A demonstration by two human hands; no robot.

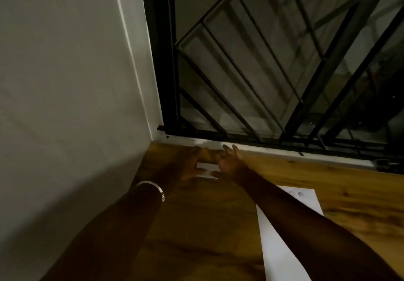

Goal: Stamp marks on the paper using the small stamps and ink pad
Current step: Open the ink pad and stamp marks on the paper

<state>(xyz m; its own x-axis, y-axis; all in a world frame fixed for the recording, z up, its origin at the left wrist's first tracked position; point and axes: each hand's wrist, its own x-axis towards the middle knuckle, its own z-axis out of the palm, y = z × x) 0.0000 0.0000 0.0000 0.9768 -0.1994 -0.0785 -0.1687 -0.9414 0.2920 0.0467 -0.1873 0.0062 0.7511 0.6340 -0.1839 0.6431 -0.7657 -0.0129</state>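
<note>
A small white flat box (206, 170), perhaps the ink pad, lies on the wooden table near the far corner. My left hand (188, 165) rests on its left side and my right hand (229, 163) is at its right side with fingers spread; both touch or nearly touch it. Blur and dim light hide whether either hand grips it. A white sheet of paper (282, 250) lies at the right under my right forearm, with two faint round stamp marks (296, 194) near its far edge. No stamps are visible.
The wooden table (218, 226) meets a grey wall (65, 84) on the left and a white sill (273, 149) below a black barred window (262, 62) at the back. A metal bangle (153, 187) circles my left wrist.
</note>
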